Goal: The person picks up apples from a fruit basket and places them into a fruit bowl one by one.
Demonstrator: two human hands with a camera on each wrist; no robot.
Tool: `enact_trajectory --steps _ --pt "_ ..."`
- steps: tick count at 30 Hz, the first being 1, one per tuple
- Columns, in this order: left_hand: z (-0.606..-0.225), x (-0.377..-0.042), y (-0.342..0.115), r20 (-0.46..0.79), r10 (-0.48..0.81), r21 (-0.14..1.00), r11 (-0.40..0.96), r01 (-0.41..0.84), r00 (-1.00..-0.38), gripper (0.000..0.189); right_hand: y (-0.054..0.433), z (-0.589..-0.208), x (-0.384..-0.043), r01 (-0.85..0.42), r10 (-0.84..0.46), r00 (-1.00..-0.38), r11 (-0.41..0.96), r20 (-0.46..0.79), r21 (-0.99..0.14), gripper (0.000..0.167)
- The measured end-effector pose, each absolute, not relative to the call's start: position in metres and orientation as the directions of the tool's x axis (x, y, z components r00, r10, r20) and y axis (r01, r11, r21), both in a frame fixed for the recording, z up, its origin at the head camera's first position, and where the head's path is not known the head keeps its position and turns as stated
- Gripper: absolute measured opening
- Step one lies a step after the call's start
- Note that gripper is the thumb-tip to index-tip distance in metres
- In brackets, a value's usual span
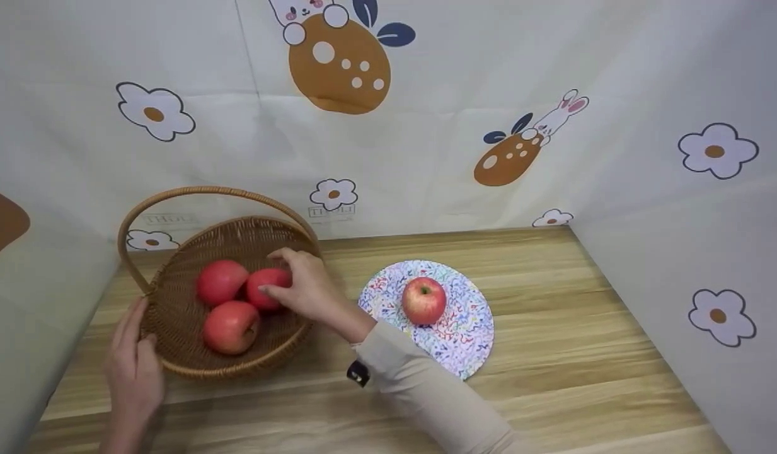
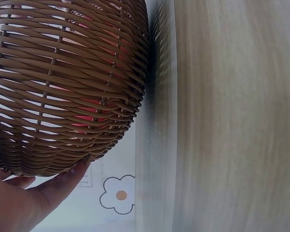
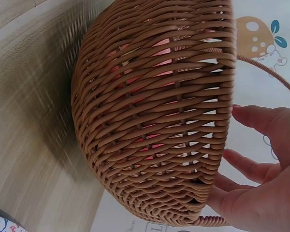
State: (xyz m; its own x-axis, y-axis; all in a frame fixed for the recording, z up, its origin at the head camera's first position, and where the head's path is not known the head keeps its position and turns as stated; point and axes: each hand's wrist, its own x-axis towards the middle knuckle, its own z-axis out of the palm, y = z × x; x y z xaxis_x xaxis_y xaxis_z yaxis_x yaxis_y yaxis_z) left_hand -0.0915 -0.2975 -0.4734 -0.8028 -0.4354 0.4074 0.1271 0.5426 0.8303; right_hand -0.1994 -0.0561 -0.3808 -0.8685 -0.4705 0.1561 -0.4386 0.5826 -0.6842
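Observation:
A brown wicker basket (image 1: 230, 372) with an arched handle stands at the left and holds several red apples. My left hand (image 1: 135, 372) grips its left rim, and in the left wrist view the fingers (image 2: 70, 181) lie along the woven side. Reaching over the right rim, my right hand (image 1: 309, 287) has thumb and fingers around the rightmost apple (image 1: 262, 290). Against it sit another apple (image 1: 221, 282) and a nearer one (image 1: 230, 328). In the right wrist view the basket's weave (image 3: 154, 111) hides most of the apples.
Right of the basket, a round plate (image 1: 470, 334) with a colourful speckled pattern carries a red-yellow apple (image 1: 424, 301). My right sleeve (image 1: 426, 391) crosses its near left edge. A printed cloth (image 1: 426, 157) rises behind and beside the wooden table (image 1: 571, 353).

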Motion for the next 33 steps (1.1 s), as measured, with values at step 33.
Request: enact_trajectory --steps 33 --pt "-0.475 -0.09 -0.295 0.452 -0.439 0.818 0.551 0.166 -0.777 0.055 -0.081 -0.399 -0.228 -0.376 -0.447 -0.893 0.665 0.06 -0.645 0.043"
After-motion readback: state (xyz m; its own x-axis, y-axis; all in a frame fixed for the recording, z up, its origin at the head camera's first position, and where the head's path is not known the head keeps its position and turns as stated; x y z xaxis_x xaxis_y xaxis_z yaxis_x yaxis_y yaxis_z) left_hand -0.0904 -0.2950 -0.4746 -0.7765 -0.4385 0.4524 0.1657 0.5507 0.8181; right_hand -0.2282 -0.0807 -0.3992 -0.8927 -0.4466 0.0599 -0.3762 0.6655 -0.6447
